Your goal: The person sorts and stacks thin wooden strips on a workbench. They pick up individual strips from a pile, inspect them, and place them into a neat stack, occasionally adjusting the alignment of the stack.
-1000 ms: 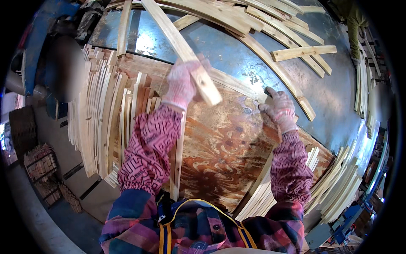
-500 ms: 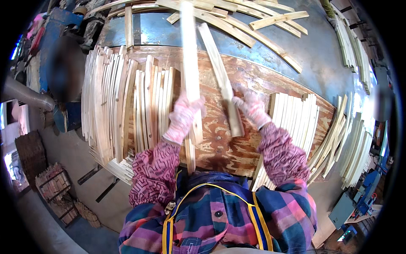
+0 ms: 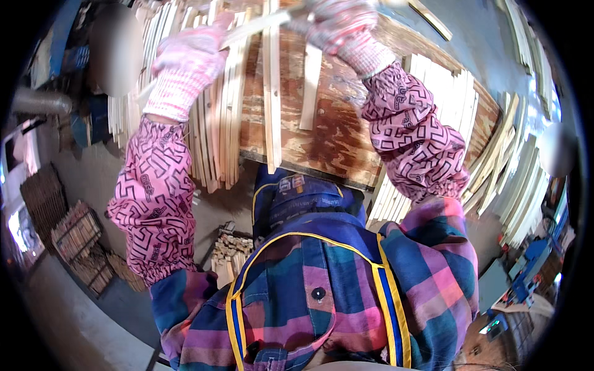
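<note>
The left hand (image 3: 189, 59) appears to have its fingers wrapped round a slat (image 3: 257, 26), which slants up from them to the fingers of the right hand (image 3: 340, 28). Blur hides whether the right fingers grasp that end or merely meet it. If they do not, the slat hangs on one grip and could pivot or slip through the glove.

The long slat (image 3: 271, 99) lies between the two sets of fingers, crossing below the held one; a low swing could catch it. Its near end pokes past the edge of the surface (image 3: 343, 142), close to the apron (image 3: 303, 195), so a lean forward could shove it askew.

Under the right fingers is the short slat (image 3: 310, 93), its top hidden by them; a dropping wrist could drag it. Under and beside the left fingers stands the left row (image 3: 232, 117), tightly packed: a careless turn of that wrist could knock its slats out of line. The right row (image 3: 455, 93), right of the right fingers, risks a brush from the sleeve (image 3: 411, 123).
</note>
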A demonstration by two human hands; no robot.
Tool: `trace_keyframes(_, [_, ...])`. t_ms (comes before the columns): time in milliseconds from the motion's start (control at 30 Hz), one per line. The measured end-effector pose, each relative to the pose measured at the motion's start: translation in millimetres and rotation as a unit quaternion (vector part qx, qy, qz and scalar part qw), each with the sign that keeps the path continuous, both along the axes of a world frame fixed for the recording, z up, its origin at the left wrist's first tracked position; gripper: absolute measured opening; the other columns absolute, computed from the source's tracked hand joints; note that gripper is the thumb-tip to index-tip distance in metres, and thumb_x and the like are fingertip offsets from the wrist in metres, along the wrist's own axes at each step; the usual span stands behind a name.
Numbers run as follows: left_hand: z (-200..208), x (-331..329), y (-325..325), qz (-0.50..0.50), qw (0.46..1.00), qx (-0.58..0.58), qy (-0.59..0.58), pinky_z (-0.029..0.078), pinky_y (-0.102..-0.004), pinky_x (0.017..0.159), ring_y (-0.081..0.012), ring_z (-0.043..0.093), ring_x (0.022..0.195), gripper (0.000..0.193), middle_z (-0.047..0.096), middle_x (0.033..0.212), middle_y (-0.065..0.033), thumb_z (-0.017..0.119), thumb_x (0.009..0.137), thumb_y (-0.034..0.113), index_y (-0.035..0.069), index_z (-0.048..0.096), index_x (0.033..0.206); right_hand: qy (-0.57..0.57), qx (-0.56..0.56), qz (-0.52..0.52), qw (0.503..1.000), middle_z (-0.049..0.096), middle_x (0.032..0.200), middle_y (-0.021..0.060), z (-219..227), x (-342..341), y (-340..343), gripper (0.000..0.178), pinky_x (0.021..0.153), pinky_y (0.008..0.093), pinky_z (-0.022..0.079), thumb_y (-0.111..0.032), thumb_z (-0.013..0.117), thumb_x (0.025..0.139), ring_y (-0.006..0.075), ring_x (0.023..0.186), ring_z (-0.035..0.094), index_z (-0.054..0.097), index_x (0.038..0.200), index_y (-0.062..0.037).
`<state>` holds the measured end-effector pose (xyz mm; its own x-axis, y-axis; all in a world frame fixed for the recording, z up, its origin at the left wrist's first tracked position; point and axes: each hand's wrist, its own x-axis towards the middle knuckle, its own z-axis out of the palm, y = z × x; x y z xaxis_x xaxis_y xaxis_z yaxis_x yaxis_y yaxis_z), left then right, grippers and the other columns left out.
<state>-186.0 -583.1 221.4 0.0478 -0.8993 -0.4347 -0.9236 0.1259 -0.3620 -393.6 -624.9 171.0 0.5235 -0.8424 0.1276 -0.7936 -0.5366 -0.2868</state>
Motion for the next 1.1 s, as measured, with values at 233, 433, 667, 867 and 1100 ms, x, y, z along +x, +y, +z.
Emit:
trace_keyframes(233, [-106.2,84.3,144.8,0.106,0.977,-0.107,0.148,0.058,-0.0371,0.063,-0.0211,0.067,0.077,0.050,0.069,0.103,-0.0100,0.062,0.095,0.036,0.019,0.049,0.141,-0.023,0.231,-0.367,0.901,0.058,0.130,0.0170,-141.6,36.3,5.3,0.089,0.098,0.0409,0.052,-0.061,0.069,0.082,0.0256,0.122,0.057,0.042,0.141,-0.0011])
trace_keyframes(433, [-164.9,88.8,226.8,0.387,0.774,-0.077,0.495,0.043,-0.0391,0.106,-0.0289,0.057,0.123,0.077,0.058,0.135,-0.0202,0.081,0.080,0.041,0.003,0.050,0.140,0.014,0.236,-0.293,0.926,0.068,0.107,0.0181,-202.5,13.9,-1.0,0.055,0.094,0.0380,0.052,-0.039,0.076,0.081,0.0285,0.108,0.065,0.061,0.120,-0.0021])
trace_keyframes(667, [-149.5,206.9,311.2,0.528,0.467,-0.413,0.577,0.051,-0.0277,0.083,-0.0138,0.060,0.096,0.061,0.066,0.118,-0.0056,0.074,0.090,0.018,0.008,0.047,0.144,-0.280,0.194,-0.324,0.883,0.064,0.115,0.0128,-81.3,-114.1,97.1,0.036,0.093,0.0353,0.050,-0.030,0.056,0.097,0.0234,0.108,0.062,0.061,0.122,-0.0041])
trace_keyframes(867, [-301.3,378.1,501.3,0.640,0.486,-0.490,0.337,0.052,-0.0302,0.084,-0.0255,0.066,0.100,0.071,0.068,0.117,-0.0120,0.066,0.092,0.043,0.017,0.039,0.152,0.117,0.130,-0.458,0.871,0.053,0.132,0.0192,-34.4,-255.0,161.9,0.059,0.099,0.0375,0.048,-0.039,0.060,0.094,0.0305,0.119,0.056,0.045,0.138,-0.0019])
trace_keyframes(1100, [-364.4,453.5,455.5,0.794,0.496,-0.257,0.240,0.048,-0.0455,0.099,-0.0353,0.060,0.121,0.073,0.060,0.133,-0.0224,0.055,0.094,0.053,0.023,0.030,0.155,0.243,0.107,-0.405,0.875,0.042,0.149,0.0248,-43.0,-181.9,125.9,0.083,0.107,0.0401,0.044,-0.049,0.062,0.093,0.0371,0.132,0.048,0.030,0.153,-0.0006])
